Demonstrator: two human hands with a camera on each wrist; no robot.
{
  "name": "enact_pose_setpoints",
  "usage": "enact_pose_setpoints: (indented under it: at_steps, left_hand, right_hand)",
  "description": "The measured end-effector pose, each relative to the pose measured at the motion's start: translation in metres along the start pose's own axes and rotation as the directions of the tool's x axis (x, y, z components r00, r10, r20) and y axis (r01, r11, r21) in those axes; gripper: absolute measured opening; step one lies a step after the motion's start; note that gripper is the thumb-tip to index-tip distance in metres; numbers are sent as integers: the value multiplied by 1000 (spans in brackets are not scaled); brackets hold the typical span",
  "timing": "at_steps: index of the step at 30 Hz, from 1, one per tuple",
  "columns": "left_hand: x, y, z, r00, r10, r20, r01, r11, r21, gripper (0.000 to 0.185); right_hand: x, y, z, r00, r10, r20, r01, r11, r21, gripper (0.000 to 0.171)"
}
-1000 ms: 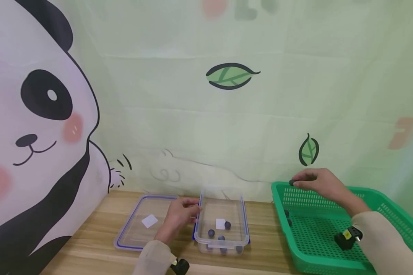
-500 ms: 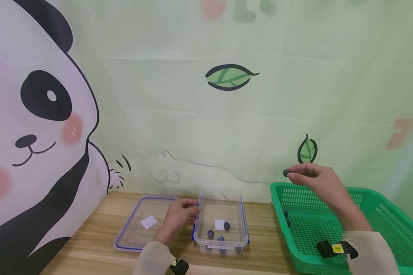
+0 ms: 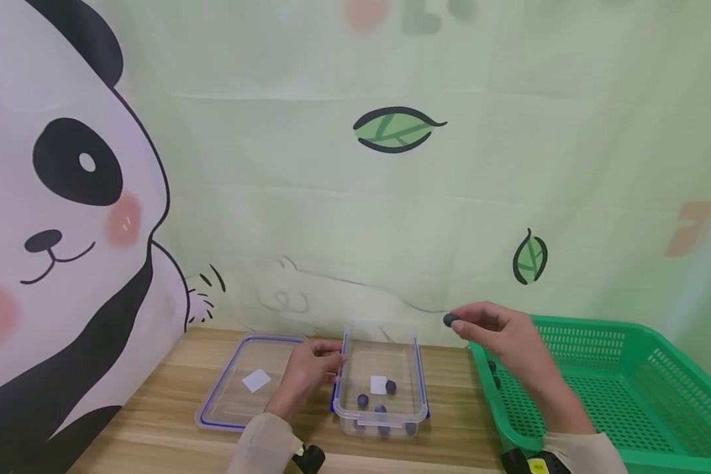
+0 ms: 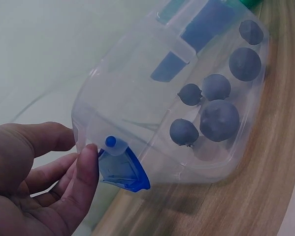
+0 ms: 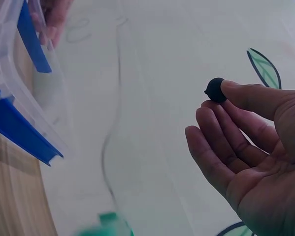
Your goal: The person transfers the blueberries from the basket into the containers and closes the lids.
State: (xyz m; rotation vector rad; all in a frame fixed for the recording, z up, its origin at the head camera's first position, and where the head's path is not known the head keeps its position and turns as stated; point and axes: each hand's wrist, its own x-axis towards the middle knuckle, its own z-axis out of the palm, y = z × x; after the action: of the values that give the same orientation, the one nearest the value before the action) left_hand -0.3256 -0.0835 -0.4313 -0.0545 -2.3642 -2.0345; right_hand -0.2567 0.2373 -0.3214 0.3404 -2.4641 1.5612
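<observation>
Right hand [image 3: 503, 339] pinches a small dark round berry [image 3: 448, 320] between thumb and fingertips, held in the air between the green plastic mesh basket [image 3: 628, 395] and the clear plastic container [image 3: 382, 388]. Left hand [image 3: 308, 372] grips that container's left wall near a blue clasp (several, seemingly six, similar berries inside); clear lid [image 3: 245, 382] lies flat just beside.

No readable text, labels, brands or numbers anywhere
</observation>
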Motion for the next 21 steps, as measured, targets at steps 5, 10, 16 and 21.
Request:
enact_pose_setpoints:
  at_steps: [5,10,16,21]
  left_hand:
    - [0,0,1,1000,5,-6,-5,1000,-6,34]
    - [0,1,1,1000,9,-13,-10,1000,-9,34]
    - [1,1,1,1000,8,-19,-8,1000,-11,35]
    - [1,1,2,1000,6,-23,-6,1000,3,35]
  right_hand:
    - [0,0,19,999,-30,22,30,999,13,30]
    - [0,2,39,998,-51,42,51,999,3,25]
    - [-1,6,69,995,-56,78,55,998,11,17]
    - [-3,17,92,987,-88,131,89,996,-3,14]
